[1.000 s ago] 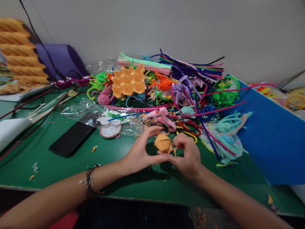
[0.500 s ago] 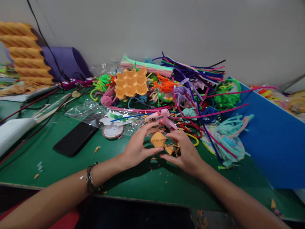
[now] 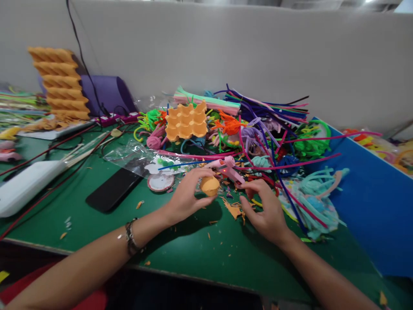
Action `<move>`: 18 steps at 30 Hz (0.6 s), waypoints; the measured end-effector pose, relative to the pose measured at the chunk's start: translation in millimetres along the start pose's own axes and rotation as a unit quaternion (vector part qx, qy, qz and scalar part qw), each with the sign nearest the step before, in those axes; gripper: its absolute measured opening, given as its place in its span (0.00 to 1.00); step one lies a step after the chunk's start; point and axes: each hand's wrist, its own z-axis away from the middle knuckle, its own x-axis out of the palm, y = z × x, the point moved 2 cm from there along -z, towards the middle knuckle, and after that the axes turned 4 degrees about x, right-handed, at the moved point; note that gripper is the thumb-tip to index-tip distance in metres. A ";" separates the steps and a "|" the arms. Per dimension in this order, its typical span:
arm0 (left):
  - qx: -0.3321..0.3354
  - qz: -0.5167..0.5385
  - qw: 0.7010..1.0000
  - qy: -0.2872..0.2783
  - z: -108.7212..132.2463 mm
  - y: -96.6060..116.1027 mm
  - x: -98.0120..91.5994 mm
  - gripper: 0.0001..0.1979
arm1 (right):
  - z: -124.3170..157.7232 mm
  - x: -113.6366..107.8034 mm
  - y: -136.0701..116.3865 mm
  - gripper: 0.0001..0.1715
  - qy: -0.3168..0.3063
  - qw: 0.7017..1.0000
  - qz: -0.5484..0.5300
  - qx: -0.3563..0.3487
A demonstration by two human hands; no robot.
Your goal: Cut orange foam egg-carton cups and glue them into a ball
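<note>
My left hand (image 3: pixel 190 194) grips a small rounded orange piece (image 3: pixel 210 186), which looks like cups cut from egg-carton pulp, between thumb and fingers. Right of it, my right hand (image 3: pixel 264 209) is empty, thumb and forefinger apart. Its fingertips are at the handle end of a pink hot glue gun (image 3: pixel 230 170) with a small red light; whether they touch it I cannot tell. Orange scraps (image 3: pixel 232 210) lie on the table between the hands. Behind the glue gun, an orange egg-carton piece (image 3: pixel 186 122) rests on a heap of pipe cleaners (image 3: pixel 274 107).
A black phone (image 3: pixel 112 189) and a round pinkish-white disc (image 3: pixel 160 183) lie on the green table (image 3: pixel 193 249) at left. Further left are a white tool (image 3: pixel 30 185) and an upright orange egg tray (image 3: pixel 63 86). A blue board (image 3: pixel 364 206) slants along the right.
My right hand has drawn away from the orange piece toward the glue gun handle. My left hand still holds the piece. The camera view has shifted slightly.
</note>
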 end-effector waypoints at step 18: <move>0.057 -0.140 0.987 0.055 -9.3 -6.6 -23.3 0.21 | -1.0 2.5 2.3 0.06 0.011 0.999 -0.036 0.013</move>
